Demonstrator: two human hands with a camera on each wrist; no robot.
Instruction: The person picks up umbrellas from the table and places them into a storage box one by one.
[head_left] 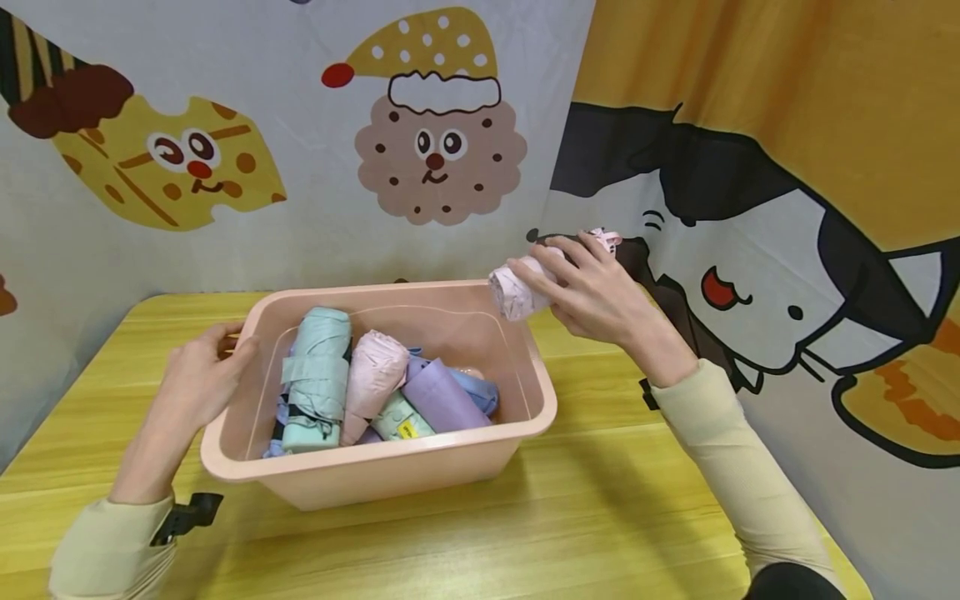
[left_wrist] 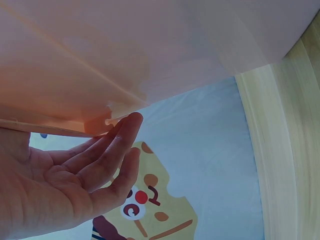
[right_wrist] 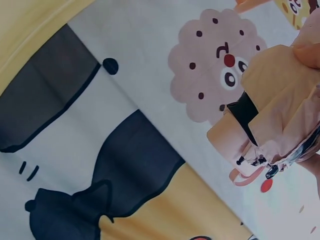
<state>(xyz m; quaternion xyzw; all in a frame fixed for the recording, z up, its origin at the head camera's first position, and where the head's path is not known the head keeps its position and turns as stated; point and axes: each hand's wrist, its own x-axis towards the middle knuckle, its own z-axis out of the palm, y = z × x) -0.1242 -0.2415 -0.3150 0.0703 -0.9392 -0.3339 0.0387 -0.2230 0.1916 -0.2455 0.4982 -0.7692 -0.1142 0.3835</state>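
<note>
A pink folded umbrella (head_left: 517,292) is in my right hand (head_left: 592,287), held over the right back corner of a pink plastic tub (head_left: 405,458). In the right wrist view the umbrella (right_wrist: 280,95) shows its handle end, a dark band and a wrist loop. My left hand (head_left: 202,367) grips the tub's left rim, and in the left wrist view its fingers (left_wrist: 107,155) lie under that rim. Inside the tub are a mint-green folded umbrella (head_left: 318,375), another pink one (head_left: 375,371) and a purple one (head_left: 446,400).
Lower in the tub lie a pale green item with a yellow label (head_left: 405,427) and a blue item (head_left: 476,390), partly covered. The tub stands on a yellow wood-grain table (head_left: 600,517). A cartoon-printed curtain (head_left: 300,250) hangs close behind and to the right.
</note>
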